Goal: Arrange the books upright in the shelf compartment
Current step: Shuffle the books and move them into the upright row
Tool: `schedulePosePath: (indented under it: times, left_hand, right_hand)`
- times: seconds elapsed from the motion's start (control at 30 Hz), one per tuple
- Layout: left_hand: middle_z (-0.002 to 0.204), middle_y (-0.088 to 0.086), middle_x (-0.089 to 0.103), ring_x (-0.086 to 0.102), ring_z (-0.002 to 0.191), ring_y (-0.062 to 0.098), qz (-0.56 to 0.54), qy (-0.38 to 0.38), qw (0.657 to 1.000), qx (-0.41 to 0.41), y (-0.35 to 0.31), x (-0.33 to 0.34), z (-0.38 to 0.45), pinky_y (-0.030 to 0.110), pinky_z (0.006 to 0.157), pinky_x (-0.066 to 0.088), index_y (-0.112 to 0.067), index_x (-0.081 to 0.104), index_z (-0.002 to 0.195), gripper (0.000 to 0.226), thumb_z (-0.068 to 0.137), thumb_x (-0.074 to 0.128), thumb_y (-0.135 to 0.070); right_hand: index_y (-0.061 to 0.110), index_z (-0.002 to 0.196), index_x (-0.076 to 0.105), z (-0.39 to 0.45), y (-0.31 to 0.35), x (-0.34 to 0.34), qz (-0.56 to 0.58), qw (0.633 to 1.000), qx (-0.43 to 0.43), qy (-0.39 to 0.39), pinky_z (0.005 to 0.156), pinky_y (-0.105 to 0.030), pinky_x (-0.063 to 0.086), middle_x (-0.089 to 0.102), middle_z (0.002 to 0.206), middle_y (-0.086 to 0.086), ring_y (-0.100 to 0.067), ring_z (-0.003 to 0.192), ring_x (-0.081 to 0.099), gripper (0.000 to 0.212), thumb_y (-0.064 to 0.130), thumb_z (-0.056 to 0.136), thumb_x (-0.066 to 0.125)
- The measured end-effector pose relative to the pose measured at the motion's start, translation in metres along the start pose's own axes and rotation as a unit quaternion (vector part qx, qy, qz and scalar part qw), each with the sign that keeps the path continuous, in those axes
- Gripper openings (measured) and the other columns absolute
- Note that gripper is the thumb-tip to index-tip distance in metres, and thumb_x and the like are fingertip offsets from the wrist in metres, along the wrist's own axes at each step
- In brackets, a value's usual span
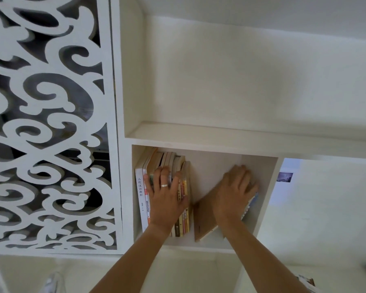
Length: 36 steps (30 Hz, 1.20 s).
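A white shelf compartment point(268, 187) holds a row of several upright books point(183, 220) pressed against its left wall; the leftmost is a white book point(140, 193) with dark characters on its spine. My left hand point(166, 195), wearing a ring, lies flat with spread fingers on the spines of that row. At the right of the compartment a brown-covered book point(205, 218) leans steeply to the right, with other books behind it mostly hidden. My right hand point(235, 189) rests on top of the leaning books, fingers curled over their upper edge.
A carved white lattice panel point(51, 123) stands left of the shelf. A larger open compartment point(241, 81) sits above, and another opening point(178, 271) lies below. A gap separates the upright row from the leaning books. A small picture point(285, 177) hangs on the wall at right.
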<state>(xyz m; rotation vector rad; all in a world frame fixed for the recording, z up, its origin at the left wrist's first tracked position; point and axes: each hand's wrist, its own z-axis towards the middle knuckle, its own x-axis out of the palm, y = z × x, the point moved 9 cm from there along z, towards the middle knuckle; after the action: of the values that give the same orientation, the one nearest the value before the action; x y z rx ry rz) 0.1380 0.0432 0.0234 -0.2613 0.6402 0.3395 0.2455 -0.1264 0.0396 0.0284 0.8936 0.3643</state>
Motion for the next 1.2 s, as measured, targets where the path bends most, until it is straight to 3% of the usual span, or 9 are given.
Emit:
schedulePosePath:
  times: [0.17,0.3,0.4,0.57,0.73,0.9,1.0,1.13,1.2]
  left_hand:
    - [0.147,0.016,0.045,0.035,0.143,0.039,-0.006,-0.006,1.000,0.005,0.000,0.001,-0.001,0.062,0.123,0.003,-0.024,0.054,0.140,0.074,0.077,0.072,-0.058]
    - [0.146,0.016,0.045,0.036,0.142,0.040,-0.012,-0.014,1.000,0.005,0.000,-0.001,0.000,0.063,0.122,0.005,-0.023,0.054,0.139,0.075,0.076,0.073,-0.057]
    - [0.147,0.016,0.044,0.035,0.143,0.039,-0.014,-0.013,1.000,0.006,0.000,-0.001,-0.001,0.062,0.123,0.003,-0.023,0.054,0.139,0.076,0.075,0.075,-0.057]
    - [0.147,0.015,0.044,0.035,0.143,0.039,-0.014,-0.019,1.000,0.008,0.000,-0.003,-0.001,0.061,0.123,0.002,-0.024,0.052,0.141,0.076,0.076,0.074,-0.058]
    - [0.148,0.015,0.043,0.035,0.143,0.039,-0.010,-0.012,1.000,0.004,-0.001,-0.002,-0.002,0.062,0.123,0.003,-0.024,0.052,0.141,0.076,0.076,0.074,-0.059]
    - [0.148,0.015,0.043,0.035,0.143,0.038,-0.011,-0.013,1.000,0.006,-0.001,-0.003,-0.002,0.062,0.123,0.004,-0.024,0.052,0.142,0.076,0.076,0.075,-0.056]
    - [0.146,0.013,0.047,0.039,0.141,0.036,-0.021,-0.033,0.999,0.011,-0.001,-0.013,-0.003,0.060,0.123,0.007,-0.021,0.052,0.145,0.071,0.084,0.066,-0.055]
    - [0.146,0.007,0.048,0.040,0.141,0.028,-0.066,-0.046,0.997,0.023,0.004,-0.022,-0.004,0.060,0.120,0.017,-0.014,0.041,0.151,0.080,0.083,0.067,-0.047]
    - [0.147,0.003,0.047,0.040,0.143,0.024,-0.065,-0.043,0.996,0.037,0.008,-0.025,-0.005,0.059,0.121,0.017,-0.015,0.039,0.152,0.083,0.082,0.072,-0.046]
  right_hand:
    - [0.009,0.107,0.067,0.001,-0.011,0.017,-0.007,0.991,0.046,0.124,0.096,-0.055,0.042,0.056,0.125,-0.026,-0.046,0.112,0.053,0.023,0.001,0.085,0.064]
    - [0.012,0.137,0.051,0.008,0.001,-0.001,0.239,0.971,-0.007,0.027,0.101,-0.044,0.050,0.038,0.153,-0.016,-0.034,0.127,0.051,0.055,0.004,0.088,0.074]
    - [0.016,0.154,0.031,0.004,0.011,-0.016,0.312,0.947,-0.072,-0.018,0.111,-0.040,0.042,0.030,0.159,-0.004,-0.023,0.138,0.043,0.056,0.022,0.102,0.052]
    - [0.001,0.139,0.056,0.012,0.014,-0.002,0.262,0.961,-0.090,0.013,0.112,-0.032,0.045,0.032,0.160,-0.008,-0.026,0.124,0.060,0.041,0.014,0.100,0.061]
    - [0.009,0.145,0.053,0.001,0.022,-0.006,0.208,0.967,-0.144,-0.003,0.113,-0.052,0.046,0.022,0.167,-0.012,-0.040,0.147,0.035,0.062,-0.004,0.087,0.071]
    - [0.009,0.150,0.042,-0.012,0.045,-0.036,0.346,0.919,-0.190,0.008,0.091,0.007,0.034,0.015,0.169,-0.008,0.010,0.116,0.045,0.064,-0.004,0.092,0.064]
    - [0.014,0.158,0.024,-0.011,0.035,0.000,0.451,0.884,-0.058,0.106,0.076,0.000,0.042,0.041,0.152,0.001,0.007,0.094,0.055,0.076,0.009,0.095,0.066]
    - [0.023,0.115,0.061,-0.034,0.051,0.054,0.353,0.897,-0.073,0.256,0.080,-0.032,0.060,0.067,0.094,0.012,-0.014,0.092,0.072,0.020,0.029,0.097,0.065]
    - [0.021,0.098,0.067,-0.044,0.054,0.073,0.310,0.908,-0.080,0.271,0.076,-0.039,0.062,0.071,0.084,0.007,-0.016,0.079,0.072,0.017,0.038,0.096,0.063]
